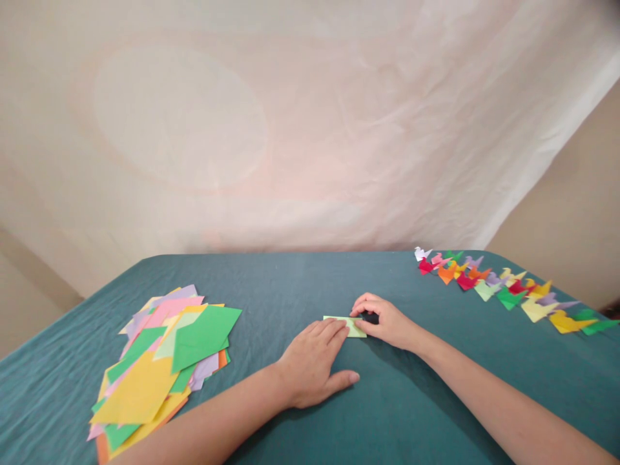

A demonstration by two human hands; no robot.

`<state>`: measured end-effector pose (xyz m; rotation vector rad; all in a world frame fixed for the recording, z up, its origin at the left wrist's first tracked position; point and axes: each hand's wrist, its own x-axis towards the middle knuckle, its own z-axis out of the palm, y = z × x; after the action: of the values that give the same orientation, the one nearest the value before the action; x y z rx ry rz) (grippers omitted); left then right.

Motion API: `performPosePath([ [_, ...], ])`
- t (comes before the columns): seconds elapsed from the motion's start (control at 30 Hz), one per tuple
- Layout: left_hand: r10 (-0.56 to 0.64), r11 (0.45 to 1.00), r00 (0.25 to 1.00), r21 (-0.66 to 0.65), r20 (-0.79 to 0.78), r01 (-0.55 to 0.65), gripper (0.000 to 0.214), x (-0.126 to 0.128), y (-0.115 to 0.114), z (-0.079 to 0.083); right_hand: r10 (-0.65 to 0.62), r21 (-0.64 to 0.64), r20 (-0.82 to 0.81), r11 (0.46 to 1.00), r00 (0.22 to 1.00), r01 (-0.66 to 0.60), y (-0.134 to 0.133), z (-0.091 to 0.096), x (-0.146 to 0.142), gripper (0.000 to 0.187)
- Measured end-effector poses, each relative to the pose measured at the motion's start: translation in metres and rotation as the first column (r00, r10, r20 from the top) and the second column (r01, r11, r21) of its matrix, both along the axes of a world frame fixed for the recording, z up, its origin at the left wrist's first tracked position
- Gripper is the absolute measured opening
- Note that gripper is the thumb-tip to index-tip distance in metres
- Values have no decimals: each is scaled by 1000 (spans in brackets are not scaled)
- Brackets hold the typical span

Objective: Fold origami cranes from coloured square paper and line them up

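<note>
A small light-green folded paper [349, 323] lies flat on the teal tablecloth near the middle of the table. My left hand [314, 365] rests palm down with fingers stretched out, the fingertips pressing the paper's left part. My right hand [385, 321] is curled over the paper's right end, fingers bent and pinching its edge. Part of the paper is hidden under both hands.
A loose pile of coloured square paper sheets [159, 361] lies at the left front. A row of several folded paper figures [508, 290] runs along the right side toward the far corner. The teal table [290, 284] stands before a pale cloth backdrop [290, 129].
</note>
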<state>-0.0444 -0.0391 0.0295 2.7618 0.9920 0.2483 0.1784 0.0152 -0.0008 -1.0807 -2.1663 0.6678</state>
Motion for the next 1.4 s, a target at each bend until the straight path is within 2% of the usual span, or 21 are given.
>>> performPosePath([
  [0.57, 3, 1000, 1000, 0, -24, -3, 66, -1, 0, -1, -9, -83, -31, 997, 999, 7, 2, 3, 5, 15],
  [0.8, 8, 1000, 1000, 0, -25, -8, 65, 0, 1, -2, -10, -77, -22, 997, 1000, 8, 3, 1, 7, 16],
  [0.9, 6, 1000, 1000, -1, -26, -6, 65, 0, 1, -1, -13, -30, -4, 999, 1000, 13, 1, 3, 6, 15],
  [1.0, 2, 1000, 1000, -2, -17, -2, 65, 0, 2, 0, -13, 100, 38, 995, 999, 9, -6, 10, 2, 17],
  [1.07, -8, 1000, 1000, -4, -9, 8, 64, 0, 4, 1, 31, 155, 83, 987, 996, -44, -15, 16, -1, 19],
  [1.17, -24, 1000, 1000, -4, 0, 24, 63, -1, 7, 1, 120, 169, 154, 975, 981, -146, -29, 22, -6, 25],
  [1.23, -32, 999, 999, -3, 2, 32, 64, -2, 8, 0, 152, 181, 222, 964, 963, -194, -37, 21, -7, 29],
  [1.4, -50, 999, 999, 15, 3, 49, 63, -3, 11, -2, 109, 249, 315, 949, 943, -193, -44, 12, -6, 31],
])
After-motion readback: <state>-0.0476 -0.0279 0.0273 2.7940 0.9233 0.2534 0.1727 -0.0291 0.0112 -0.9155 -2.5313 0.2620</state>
